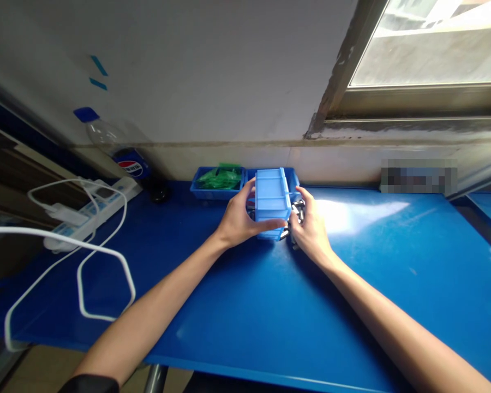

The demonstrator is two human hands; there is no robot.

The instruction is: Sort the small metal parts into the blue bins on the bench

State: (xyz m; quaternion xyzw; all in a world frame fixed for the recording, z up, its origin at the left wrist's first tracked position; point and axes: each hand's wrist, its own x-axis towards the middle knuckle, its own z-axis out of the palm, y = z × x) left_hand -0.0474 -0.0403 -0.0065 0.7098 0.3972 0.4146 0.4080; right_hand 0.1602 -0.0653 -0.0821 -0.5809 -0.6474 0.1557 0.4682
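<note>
My left hand (238, 218) is closed around a light blue plastic bin (270, 188), which is tipped so its outer face is towards me. The thumb lies across the near part of the bin and the fingers are behind its left side. Small black-and-silver pieces (298, 210) are heaped at the bin's right side, a few of them lower down by the table. Around those pieces curls my right hand (312, 232), thumb and forefinger on either side of them, fingertips close to the bin's edge. The bin's inside and my other right fingers are hidden.
Against the wall stand a blue bin with green plastic bags (219, 179) and another blue bin (293, 179), partly covered. At left are a cola bottle (131, 164), a white power strip (71, 229) and looping white cables (125, 267) over the blue table (245, 316).
</note>
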